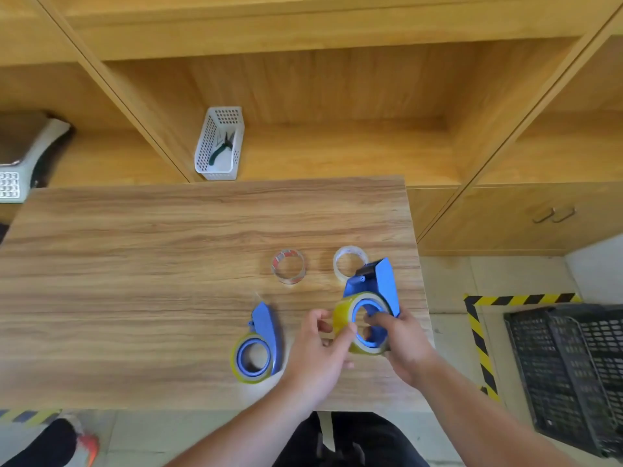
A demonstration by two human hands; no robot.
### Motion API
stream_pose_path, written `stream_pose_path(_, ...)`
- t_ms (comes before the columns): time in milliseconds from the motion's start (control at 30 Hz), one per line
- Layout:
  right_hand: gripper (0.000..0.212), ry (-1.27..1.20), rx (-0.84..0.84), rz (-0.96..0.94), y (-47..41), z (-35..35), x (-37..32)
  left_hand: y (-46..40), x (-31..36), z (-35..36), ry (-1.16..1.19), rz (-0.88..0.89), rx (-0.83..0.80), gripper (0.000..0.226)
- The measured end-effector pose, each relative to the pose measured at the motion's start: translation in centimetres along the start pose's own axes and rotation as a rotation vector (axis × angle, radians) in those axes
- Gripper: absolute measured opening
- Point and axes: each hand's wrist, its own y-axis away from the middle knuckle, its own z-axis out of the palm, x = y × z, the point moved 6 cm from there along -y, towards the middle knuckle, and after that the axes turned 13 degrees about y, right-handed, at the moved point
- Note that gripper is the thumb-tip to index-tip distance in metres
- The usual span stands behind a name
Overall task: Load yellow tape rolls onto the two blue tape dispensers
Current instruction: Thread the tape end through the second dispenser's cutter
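Note:
A blue tape dispenser [381, 284] is held above the table's near right part, with a yellow tape roll [342, 313] sitting around its blue hub. My right hand [404, 342] grips the dispenser's lower end from the right. My left hand [320, 348] pinches the roll's left rim with thumb and fingers. A second blue dispenser [266, 328] lies on the wooden table [135, 264] to the left, apart from both hands, with a yellow roll [236, 365] on its hub.
Two nearly used-up clear tape rolls stand behind the hands, one with red print [288, 266] and one whitish [349, 261]. A white perforated basket [219, 144] with pliers sits on the shelf behind. A black crate [573, 372] stands on the floor at right.

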Motion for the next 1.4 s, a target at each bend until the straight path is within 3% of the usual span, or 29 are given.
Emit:
stream_pose_path(100,0.039,-0.116,-0.114,0.098,0.4,0.5,0.5,-0.2,1.7,-1.5,-0.201,0.157,-0.056,0.032)
stream_pose_path(300,0.054,-0.053,-0.414,0.180,2.4,3.0,0.2,-0.6,3.4,-4.0,-0.431,0.315,-0.274,0.030)
stream_pose_path(467,0.035,-0.050,-0.540,0.208,3.1,4.5,0.5,-0.6,3.6,-4.7,-0.384,0.290,-0.334,0.033)
stream_pose_path(733,0.028,0.002,-0.564,0.262,3.2,4.5,1.5,-1.1,3.1,-5.1,-0.341,0.173,-0.388,0.023)
stream_pose_path(867,0.026,0.023,-0.577,0.274,3.4,4.8,1.9,-1.1,3.9,-5.3,-0.505,0.266,-0.360,0.005)
stream_pose_path(1133,0.033,0.081,-0.601,0.352,4.0,5.2,3.2,-0.9,6.5,-5.2,-0.769,0.445,-0.511,0.011)
stream_pose_path(1233,0.025,0.087,-0.647,0.373,4.8,5.9,3.5,-1.2,7.9,-4.4,-0.952,0.516,-0.598,0.012)
stream_pose_path(1400,0.021,0.038,-0.693,0.381,5.8,6.7,3.4,-2.0,9.3,-2.8,-1.042,0.550,-0.716,0.013)
